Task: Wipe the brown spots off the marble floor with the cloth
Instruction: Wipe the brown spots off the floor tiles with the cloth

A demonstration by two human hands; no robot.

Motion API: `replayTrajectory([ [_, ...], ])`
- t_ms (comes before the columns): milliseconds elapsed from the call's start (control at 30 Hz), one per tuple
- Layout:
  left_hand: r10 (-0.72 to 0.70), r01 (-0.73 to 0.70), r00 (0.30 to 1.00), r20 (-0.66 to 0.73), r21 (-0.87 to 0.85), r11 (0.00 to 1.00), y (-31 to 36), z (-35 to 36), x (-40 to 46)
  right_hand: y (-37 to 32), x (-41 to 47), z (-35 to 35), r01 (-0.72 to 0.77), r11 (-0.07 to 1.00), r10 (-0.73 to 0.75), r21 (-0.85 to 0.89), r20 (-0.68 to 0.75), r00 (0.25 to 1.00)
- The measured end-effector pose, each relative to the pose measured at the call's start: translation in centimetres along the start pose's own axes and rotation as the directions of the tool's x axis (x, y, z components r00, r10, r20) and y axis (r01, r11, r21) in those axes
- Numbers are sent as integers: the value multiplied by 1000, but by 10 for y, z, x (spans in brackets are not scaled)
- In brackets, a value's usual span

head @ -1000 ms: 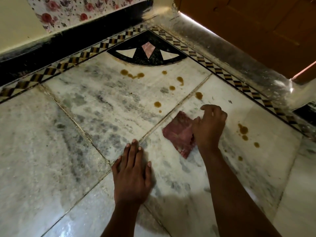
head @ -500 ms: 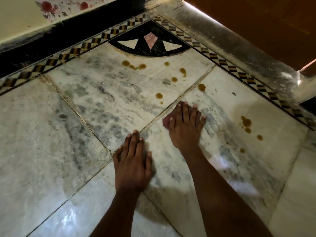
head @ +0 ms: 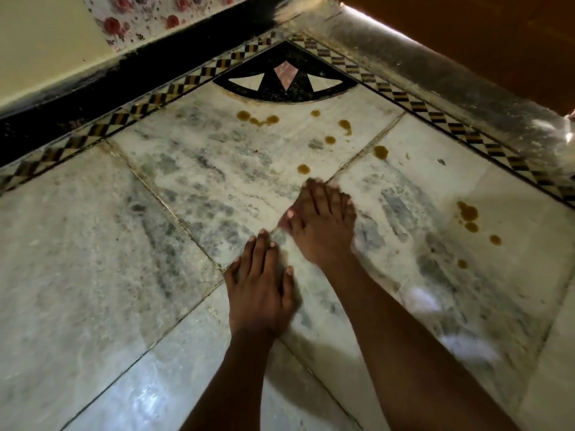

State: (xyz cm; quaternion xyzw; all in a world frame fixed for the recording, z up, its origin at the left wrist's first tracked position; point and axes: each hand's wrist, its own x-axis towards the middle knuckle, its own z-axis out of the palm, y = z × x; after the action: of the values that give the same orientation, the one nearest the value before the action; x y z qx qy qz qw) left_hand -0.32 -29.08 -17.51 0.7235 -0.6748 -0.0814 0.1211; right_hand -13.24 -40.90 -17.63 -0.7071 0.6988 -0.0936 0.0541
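My right hand (head: pixel 322 223) lies flat on the marble floor (head: pixel 93 275), pressing down on a reddish cloth (head: pixel 287 216) that shows only as a sliver by the thumb. My left hand (head: pixel 259 289) rests palm down with fingers spread, just below and left of it, holding nothing. Brown spots dot the marble: one (head: pixel 303 168) sits just beyond my right fingertips, several (head: pixel 258 119) lie near the black corner inlay, and a cluster (head: pixel 467 214) lies to the right.
A black corner inlay (head: pixel 286 76) and a checkered border strip (head: pixel 435 113) frame the marble. A black skirting (head: pixel 93 85) and wall stand at the left, a steel threshold (head: pixel 435 66) and wooden door at the upper right.
My right hand, first gripping the cloth by its edge, flattened on top of it and slid it left and forward toward the tile joint. The left hand stayed put.
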Motion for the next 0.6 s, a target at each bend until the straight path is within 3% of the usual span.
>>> replayTrajectory([
  [100,1,-1,1000,1,-9,1000,0,-5,1,24,-57,-5,138,990,-137,-31,11,990],
  [267,12,-23,996,-86,-125,992,-9,-5,4,20,-44,-10,-236,972,235,6,82,968],
  [367,-43,41,989,-141,-20,999,-40,-22,41,-7,-2,-8,-309,949,292,67,184,939],
  [433,-80,83,996,-42,62,995,-72,-37,80,-5,7,0,-139,990,132,28,176,975],
  [533,-53,46,997,60,126,991,-124,-48,115,18,-22,9,245,962,-249,-118,-18,968],
  [600,-61,57,997,49,70,996,-138,-43,119,43,-31,9,269,953,-274,-136,-19,962],
])
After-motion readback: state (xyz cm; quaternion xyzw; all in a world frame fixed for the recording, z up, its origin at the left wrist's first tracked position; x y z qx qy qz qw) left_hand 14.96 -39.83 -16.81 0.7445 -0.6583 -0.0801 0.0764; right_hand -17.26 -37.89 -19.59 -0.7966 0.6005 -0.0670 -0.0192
